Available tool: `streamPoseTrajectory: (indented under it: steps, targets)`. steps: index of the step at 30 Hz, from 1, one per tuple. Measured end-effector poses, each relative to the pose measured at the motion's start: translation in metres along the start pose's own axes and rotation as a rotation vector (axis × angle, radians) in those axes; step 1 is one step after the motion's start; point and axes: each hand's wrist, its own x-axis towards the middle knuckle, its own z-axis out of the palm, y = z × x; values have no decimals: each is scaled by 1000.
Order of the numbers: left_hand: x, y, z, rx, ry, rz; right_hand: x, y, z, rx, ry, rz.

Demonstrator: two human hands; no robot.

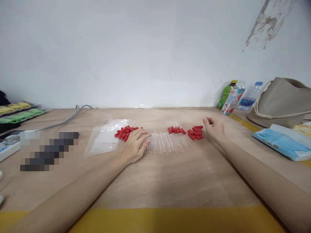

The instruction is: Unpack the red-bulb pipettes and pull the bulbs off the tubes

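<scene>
A row of clear thin dropper tubes [167,142] lies side by side on the table in front of me. My left hand [136,145] rests over the left end of this row, its fingers stretched out and the thumb a little apart. Behind its fingers is a pile of red rubber bulbs [125,132], partly covered by the hand. Several tubes with red bulbs fitted, the finished droppers [177,130], lie behind the row. My right hand [215,128] is raised just right of a smaller pile of red bulbs [195,132], its fingers curled together; what they hold, if anything, is hidden.
Clear plastic bags [100,139] lie left of the bulbs. Further left are a blurred-out dark object [50,151], a grey cable [65,122] and a white power strip [9,150]. On the right stand bottles [250,97], a carton [232,101], a grey bag [279,100] and a blue tissue pack [282,142].
</scene>
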Motion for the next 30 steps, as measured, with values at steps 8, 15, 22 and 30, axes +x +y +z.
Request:
streamPoseTrajectory:
  steps: [8, 15, 22, 30]
  targets:
    - [-2, -1, 1, 0, 8, -5, -27, -93, 10, -337, -427, -309]
    - [-2, 0, 1, 7, -31, -8, -34, -91, 20, -405, -482, -280]
    - [-2, 1, 0, 19, -27, -11, -28, -87, 18, -215, -250, -201]
    - [0, 4, 5, 130, 126, 83, -78, -86, 8, 238, -101, -474]
